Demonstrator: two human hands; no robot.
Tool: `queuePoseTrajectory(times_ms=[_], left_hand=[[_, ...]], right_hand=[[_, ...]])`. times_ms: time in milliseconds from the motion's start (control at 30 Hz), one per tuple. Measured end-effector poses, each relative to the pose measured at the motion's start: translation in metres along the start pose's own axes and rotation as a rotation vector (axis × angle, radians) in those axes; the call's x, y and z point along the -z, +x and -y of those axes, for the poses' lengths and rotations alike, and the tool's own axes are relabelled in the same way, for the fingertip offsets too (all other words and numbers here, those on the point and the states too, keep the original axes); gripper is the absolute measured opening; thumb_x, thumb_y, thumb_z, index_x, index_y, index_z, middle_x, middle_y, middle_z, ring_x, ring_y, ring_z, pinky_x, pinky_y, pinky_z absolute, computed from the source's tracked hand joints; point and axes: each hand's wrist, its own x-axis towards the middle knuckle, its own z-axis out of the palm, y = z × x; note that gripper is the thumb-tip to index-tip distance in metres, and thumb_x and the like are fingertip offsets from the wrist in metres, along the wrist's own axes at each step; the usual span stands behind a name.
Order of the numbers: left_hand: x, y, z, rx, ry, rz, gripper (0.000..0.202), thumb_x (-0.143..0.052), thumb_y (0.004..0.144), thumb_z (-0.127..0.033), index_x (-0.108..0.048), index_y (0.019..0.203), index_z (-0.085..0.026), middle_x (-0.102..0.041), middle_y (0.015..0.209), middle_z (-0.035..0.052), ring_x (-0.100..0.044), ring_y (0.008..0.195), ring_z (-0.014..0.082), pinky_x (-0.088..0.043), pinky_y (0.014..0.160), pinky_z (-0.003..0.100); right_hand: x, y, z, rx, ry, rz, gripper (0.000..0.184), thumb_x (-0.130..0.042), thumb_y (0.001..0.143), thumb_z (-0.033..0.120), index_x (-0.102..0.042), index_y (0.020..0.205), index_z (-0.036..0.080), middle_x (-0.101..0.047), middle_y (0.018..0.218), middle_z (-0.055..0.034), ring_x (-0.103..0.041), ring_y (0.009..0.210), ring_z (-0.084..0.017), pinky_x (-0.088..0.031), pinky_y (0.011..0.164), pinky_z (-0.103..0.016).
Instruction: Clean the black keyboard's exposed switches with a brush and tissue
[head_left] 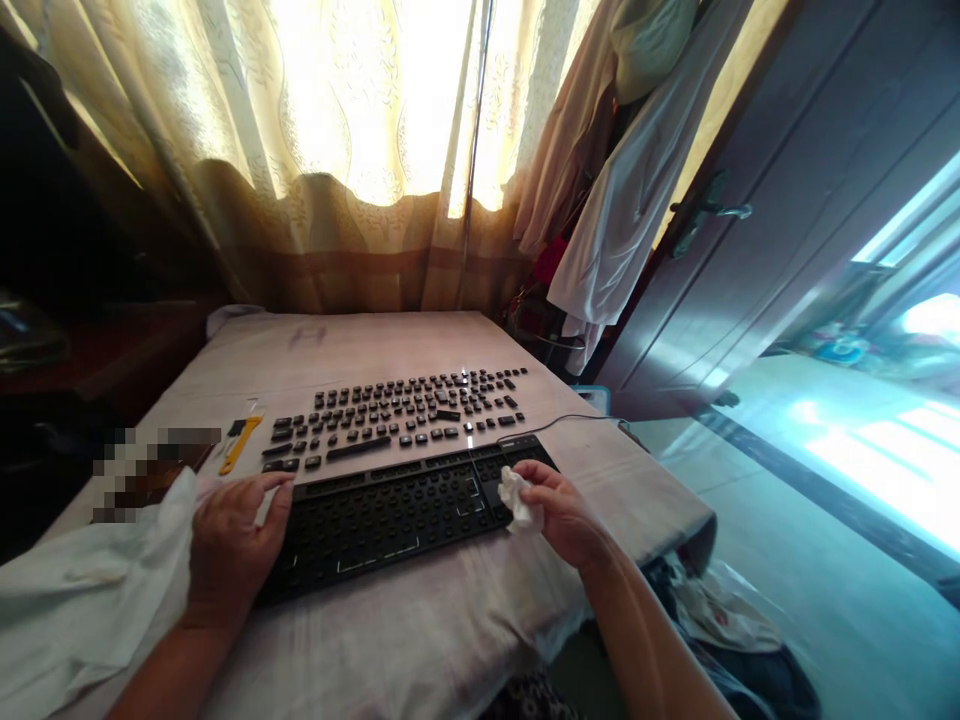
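A black keyboard [390, 510] with its keycaps off lies slantwise on the cloth-covered table in front of me. My left hand [234, 535] grips its left end, thumb and forefinger at the edge. Over the number-pad side, my right hand [559, 508] pinches a crumpled white tissue [519, 500] against or just above the keyboard; exact contact is hard to tell. Behind the keyboard, loose black keycaps [420, 398] are laid out in rows, with the long space bar [358, 448] among them.
A yellow-handled tool [241, 442] lies left of the keycaps. White cloth or paper [97, 590] covers the near left corner, beside a partly blurred-out brown item [187, 450]. A thin cable [570, 418] runs off the right edge. Curtains [330, 220] hang behind; a door [720, 230] stands at right.
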Motion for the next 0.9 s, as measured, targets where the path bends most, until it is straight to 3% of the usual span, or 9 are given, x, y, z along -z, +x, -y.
queuePoseTrajectory(times_ms=[100,200,300,400,500,667,800,900], left_hand=[[-0.004,-0.015,-0.033,-0.145,-0.162,-0.006,0.035,-0.048,0.093,-0.051,-0.071,0.092,-0.025,-0.076,0.095,0.0071,-0.069,0.094,0.026,-0.05,0.098,0.042],[-0.015,-0.029,-0.072,-0.233,-0.318,0.102,0.032,-0.051,0.094,-0.05,-0.073,0.097,-0.027,-0.077,0.095,0.0041,-0.069,0.093,0.0241,-0.051,0.095,0.042],[-0.027,-0.038,-0.104,-0.221,-0.469,0.239,0.033,-0.055,0.092,-0.053,-0.073,0.108,-0.03,-0.077,0.105,0.0045,-0.069,0.101,0.0252,-0.052,0.096,0.045],[-0.032,-0.043,-0.123,-0.133,-0.617,0.337,0.042,-0.061,0.089,-0.053,-0.067,0.125,-0.031,-0.073,0.123,0.0068,-0.067,0.113,0.0263,-0.052,0.101,0.046],[-0.031,-0.043,-0.128,-0.026,-0.756,0.383,0.042,-0.066,0.087,-0.048,-0.067,0.124,-0.029,-0.073,0.122,0.008,-0.067,0.112,0.0248,-0.052,0.102,0.042],[-0.02,-0.039,-0.122,0.074,-0.732,0.343,0.025,-0.058,0.091,-0.045,-0.072,0.099,-0.026,-0.076,0.102,0.0058,-0.069,0.097,0.0205,-0.054,0.092,0.033],[-0.005,-0.038,-0.106,0.179,-0.682,0.331,0.027,-0.051,0.092,-0.046,-0.068,0.097,-0.025,-0.074,0.088,0.0026,-0.067,0.079,0.0171,-0.052,0.075,0.027],[0.014,-0.038,-0.084,0.253,-0.628,0.33,0.03,-0.049,0.09,-0.048,-0.067,0.096,-0.024,-0.071,0.079,0.0004,-0.064,0.071,0.0159,-0.049,0.066,0.025]], right_hand=[[-0.014,0.001,-0.006,-0.016,0.02,0.063,0.029,-0.077,0.054,0.023,-0.062,0.079,0.021,-0.068,0.071,0.0022,-0.061,0.06,-0.014,-0.047,0.057,-0.025],[-0.029,0.002,-0.012,-0.029,0.023,0.107,0.027,-0.075,0.055,0.023,-0.061,0.078,0.022,-0.067,0.07,0.0026,-0.059,0.059,-0.014,-0.046,0.056,-0.025],[-0.044,0.001,-0.016,-0.031,0.018,0.123,0.027,-0.077,0.055,0.023,-0.062,0.078,0.021,-0.068,0.071,0.0026,-0.058,0.059,-0.013,-0.046,0.056,-0.024],[-0.059,-0.002,-0.022,0.006,-0.032,0.133,0.027,-0.083,0.059,0.026,-0.066,0.08,0.021,-0.07,0.073,0.0025,-0.059,0.06,-0.012,-0.047,0.056,-0.023],[-0.072,-0.006,-0.028,0.035,-0.097,0.153,0.029,-0.087,0.062,0.034,-0.07,0.082,0.022,-0.072,0.075,0.0015,-0.062,0.063,-0.014,-0.051,0.059,-0.025],[-0.091,-0.008,-0.035,0.043,-0.127,0.167,0.036,-0.089,0.063,0.047,-0.076,0.084,0.021,-0.078,0.094,-0.0036,-0.067,0.075,-0.017,-0.054,0.066,-0.027],[-0.101,-0.009,-0.037,0.049,-0.17,0.201,0.044,-0.085,0.069,0.054,-0.077,0.1,0.023,-0.079,0.098,-0.0053,-0.068,0.079,-0.019,-0.056,0.07,-0.029],[-0.1,-0.011,-0.039,0.135,-0.286,0.18,0.039,-0.081,0.073,0.054,-0.078,0.096,0.023,-0.078,0.106,-0.0088,-0.071,0.088,-0.023,-0.058,0.071,-0.032]])
